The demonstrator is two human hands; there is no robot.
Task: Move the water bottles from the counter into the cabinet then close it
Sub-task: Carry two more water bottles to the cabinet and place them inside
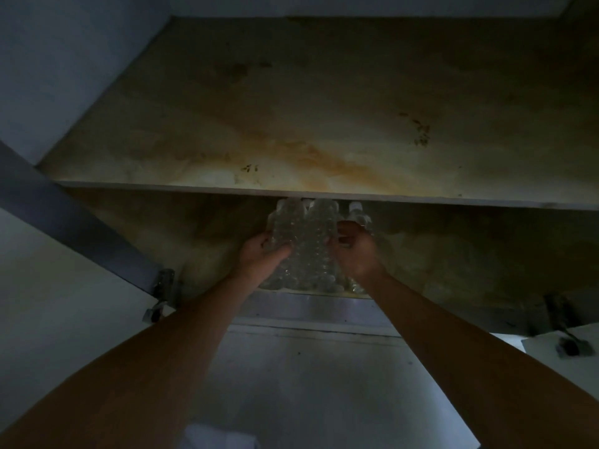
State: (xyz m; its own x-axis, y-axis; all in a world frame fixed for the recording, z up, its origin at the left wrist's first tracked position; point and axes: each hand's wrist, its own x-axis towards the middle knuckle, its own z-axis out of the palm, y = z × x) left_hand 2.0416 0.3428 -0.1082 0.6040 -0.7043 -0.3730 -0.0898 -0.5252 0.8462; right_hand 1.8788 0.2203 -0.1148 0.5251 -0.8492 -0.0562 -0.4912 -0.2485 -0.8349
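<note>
Gripping water bottles [308, 234] inside the cabinet [453, 254]: left hand [262, 254], right hand [355, 251].

One view, head-worn, wide-angle. The lens sits below and in front of the open cabinet [324, 108] and is tilted steeply up into it, facing its stained inner panels. It is close in, at arm's reach. A shelf edge [421, 200] crosses the full width of the frame just above centre. The lines bow towards the corners.

Both bare forearms come in from the near bottom corners and converge on centre. There the left hand [259, 256] and right hand [355, 254] meet on the water bottles [304, 241]. A hinge [163, 283] marks the cabinet's left side and another hinge [557, 311] its right. Light is dim and the far corners are murky.
</note>
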